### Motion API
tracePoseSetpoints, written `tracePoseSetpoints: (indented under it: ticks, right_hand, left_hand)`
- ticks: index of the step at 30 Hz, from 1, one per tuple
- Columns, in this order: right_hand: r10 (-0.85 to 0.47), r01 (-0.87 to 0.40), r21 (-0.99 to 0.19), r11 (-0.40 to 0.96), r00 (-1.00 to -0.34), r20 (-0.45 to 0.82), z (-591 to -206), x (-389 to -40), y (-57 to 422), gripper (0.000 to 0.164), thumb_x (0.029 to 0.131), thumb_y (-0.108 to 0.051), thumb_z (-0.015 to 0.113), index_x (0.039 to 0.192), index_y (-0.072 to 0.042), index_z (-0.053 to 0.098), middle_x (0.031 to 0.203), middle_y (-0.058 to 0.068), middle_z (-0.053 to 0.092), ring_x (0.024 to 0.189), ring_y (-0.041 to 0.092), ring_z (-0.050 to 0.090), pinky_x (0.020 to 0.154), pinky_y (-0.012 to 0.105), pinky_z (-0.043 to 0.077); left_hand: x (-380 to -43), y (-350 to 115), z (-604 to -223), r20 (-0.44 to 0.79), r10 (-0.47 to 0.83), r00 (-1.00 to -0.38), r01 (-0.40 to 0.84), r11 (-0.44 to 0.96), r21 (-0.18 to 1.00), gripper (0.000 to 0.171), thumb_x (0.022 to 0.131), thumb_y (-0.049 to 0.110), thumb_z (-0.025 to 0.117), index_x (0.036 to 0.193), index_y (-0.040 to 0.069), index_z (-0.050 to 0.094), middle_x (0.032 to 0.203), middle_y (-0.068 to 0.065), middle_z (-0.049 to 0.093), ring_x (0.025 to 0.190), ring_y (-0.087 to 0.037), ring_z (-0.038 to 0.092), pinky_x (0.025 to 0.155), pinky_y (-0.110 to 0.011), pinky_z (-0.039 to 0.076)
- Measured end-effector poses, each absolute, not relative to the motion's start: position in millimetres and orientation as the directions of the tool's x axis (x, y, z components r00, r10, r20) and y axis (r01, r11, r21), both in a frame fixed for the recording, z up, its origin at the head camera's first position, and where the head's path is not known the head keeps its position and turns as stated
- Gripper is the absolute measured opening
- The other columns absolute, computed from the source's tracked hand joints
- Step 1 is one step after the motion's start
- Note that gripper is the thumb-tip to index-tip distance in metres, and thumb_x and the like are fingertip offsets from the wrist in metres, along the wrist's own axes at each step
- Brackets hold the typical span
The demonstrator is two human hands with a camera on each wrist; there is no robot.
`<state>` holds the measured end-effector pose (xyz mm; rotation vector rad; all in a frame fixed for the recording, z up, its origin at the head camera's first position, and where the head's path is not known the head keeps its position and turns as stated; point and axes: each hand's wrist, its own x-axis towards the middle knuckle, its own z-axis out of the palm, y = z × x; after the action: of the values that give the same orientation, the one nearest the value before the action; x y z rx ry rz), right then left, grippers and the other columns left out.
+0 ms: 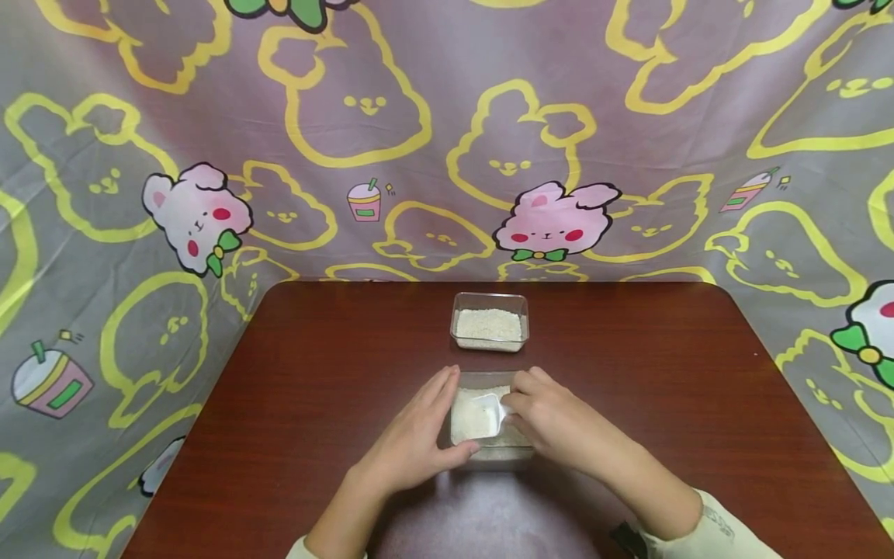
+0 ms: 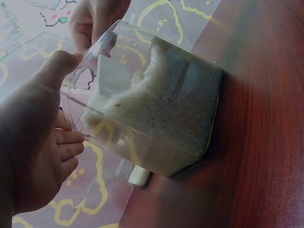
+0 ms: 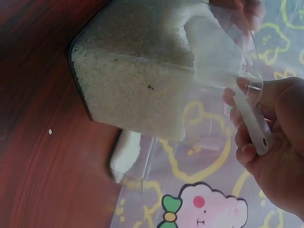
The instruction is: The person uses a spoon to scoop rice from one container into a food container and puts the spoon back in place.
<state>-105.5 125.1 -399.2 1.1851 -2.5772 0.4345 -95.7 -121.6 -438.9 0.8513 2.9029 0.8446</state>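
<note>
A clear rectangular container [image 1: 497,465] filled with white rice [image 3: 128,95] stands near the front of the table. My right hand [image 1: 552,415] grips the handle of a white scoop [image 3: 256,127], fingers curled round it. The scoop's bowl is inside the container, against the rice, and holds rice. My left hand [image 1: 419,431] rests on the container's left side, fingers fairly straight along the wall and thumb at the near rim. In the left wrist view the rice surface slopes beside the scoop.
Behind the large container, a smaller clear tray-like box [image 1: 490,343] holds a shallow layer of rice. A single grain [image 3: 50,131] lies on the brown wooden table [image 1: 335,357]. Patterned cloth [image 1: 419,155] hangs behind and at both sides.
</note>
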Motion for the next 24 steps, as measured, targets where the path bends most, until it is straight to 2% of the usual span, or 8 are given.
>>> tracePoseSetpoints:
  ticks: [6, 14, 24]
  right_hand:
    - [-0.622, -0.751, -0.275, 0.6, -0.655, 0.43, -402, -102, 138, 0.011, 0.084, -0.014, 0.077, 0.093, -0.01, 0.073, 0.086, -0.01, 0.049, 0.083, 0.005, 0.041, 0.067, 0.019, 0.044]
    - [-0.54, -0.731, -0.357, 0.581, -0.675, 0.503, -410, -100, 155, 0.018, 0.083, -0.011, 0.076, 0.101, -0.009, 0.073, 0.096, -0.009, 0.059, 0.091, 0.005, 0.048, 0.074, 0.019, 0.046]
    - [-0.474, -0.689, -0.445, 0.572, -0.721, 0.506, -421, -97, 170, 0.022, 0.082, -0.008, 0.077, 0.104, -0.011, 0.073, 0.096, -0.011, 0.058, 0.093, 0.002, 0.047, 0.076, 0.014, 0.042]
  left_hand:
    - [-95, -121, -438, 0.124, 0.498, -0.858, 0.487, 0.712, 0.506, 0.098, 0.086, 0.056, 0.064, 0.158, 0.007, 0.018, 0.165, -0.005, 0.017, 0.151, -0.017, 0.016, 0.123, -0.04, 0.021]
    - [-96, -121, -438, 0.114, 0.494, -0.862, 0.48, 0.722, 0.499, 0.099, 0.086, 0.057, 0.064, 0.158, 0.007, 0.017, 0.165, -0.005, 0.016, 0.152, -0.02, 0.017, 0.123, -0.041, 0.021]
    - [-96, -121, -438, 0.11, 0.497, -0.861, 0.48, 0.721, 0.501, 0.1, 0.086, 0.058, 0.064, 0.158, 0.008, 0.016, 0.165, -0.005, 0.016, 0.152, -0.021, 0.017, 0.123, -0.04, 0.02]
